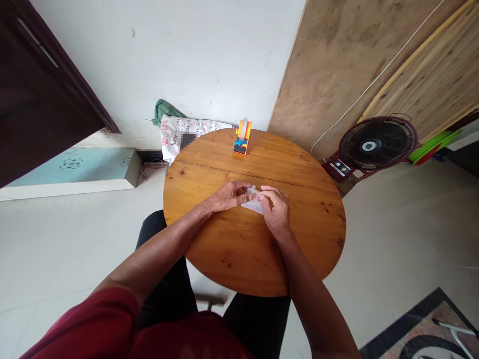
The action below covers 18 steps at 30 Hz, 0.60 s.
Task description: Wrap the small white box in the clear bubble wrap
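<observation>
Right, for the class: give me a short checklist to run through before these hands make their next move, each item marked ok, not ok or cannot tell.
1. Left hand has a grip on the translucent plastic packet: ok.
2. Right hand is also on the packet: ok, thumb and finger at its right side.
3. Packet is over the round wooden table: ok.
4. One hand is free: not ok, both are occupied.
5. Orange-and-blue tape dispenser is clear of both hands: ok, near the far edge.
6. Packet is sealed: cannot tell.

Left hand (pixel 229 197) and right hand (pixel 277 209) pinch close together, forearms (pixel 307 286) angled inward.
</observation>
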{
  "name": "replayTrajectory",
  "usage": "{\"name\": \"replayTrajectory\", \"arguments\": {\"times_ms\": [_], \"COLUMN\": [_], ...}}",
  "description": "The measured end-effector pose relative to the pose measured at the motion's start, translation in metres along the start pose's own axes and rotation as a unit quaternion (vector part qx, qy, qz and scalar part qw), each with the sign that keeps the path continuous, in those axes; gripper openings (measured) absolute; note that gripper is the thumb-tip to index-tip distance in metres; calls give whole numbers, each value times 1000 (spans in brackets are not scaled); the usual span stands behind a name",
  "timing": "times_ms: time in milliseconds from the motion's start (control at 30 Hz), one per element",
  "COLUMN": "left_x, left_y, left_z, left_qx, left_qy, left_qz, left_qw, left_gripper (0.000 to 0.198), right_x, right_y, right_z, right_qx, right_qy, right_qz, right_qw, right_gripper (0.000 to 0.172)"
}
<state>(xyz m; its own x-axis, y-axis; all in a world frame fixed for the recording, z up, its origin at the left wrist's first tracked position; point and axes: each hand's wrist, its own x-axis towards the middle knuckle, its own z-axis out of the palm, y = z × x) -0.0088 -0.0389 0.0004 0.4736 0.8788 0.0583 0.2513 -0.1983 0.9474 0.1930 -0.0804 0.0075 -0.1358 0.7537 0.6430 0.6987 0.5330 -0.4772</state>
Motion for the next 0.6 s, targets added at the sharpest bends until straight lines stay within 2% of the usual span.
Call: {"name": "replayTrajectory", "arguments": {"times_ms": [233,400,600], "left_x": [-1,-3,-5], "left_y": [3,8,13], "left_z": [2,4,3], "left_qx": [17,-79,-163], "left_qy": [-7,-53,-103], "left_qz": [-6,4,5], "left_qw": [1000,995,981], "left_gripper": [67,64,72], "right_x": [3,4,6], "right_y": [-1,-3,-2], "right_z": [-5,-10,-14], "right_qx": [85,145,220], "right_qy": [28,44,78], "right_qz": [35,88,141], "right_qw": [995,985,962], "right_gripper": [15,17,15]}}
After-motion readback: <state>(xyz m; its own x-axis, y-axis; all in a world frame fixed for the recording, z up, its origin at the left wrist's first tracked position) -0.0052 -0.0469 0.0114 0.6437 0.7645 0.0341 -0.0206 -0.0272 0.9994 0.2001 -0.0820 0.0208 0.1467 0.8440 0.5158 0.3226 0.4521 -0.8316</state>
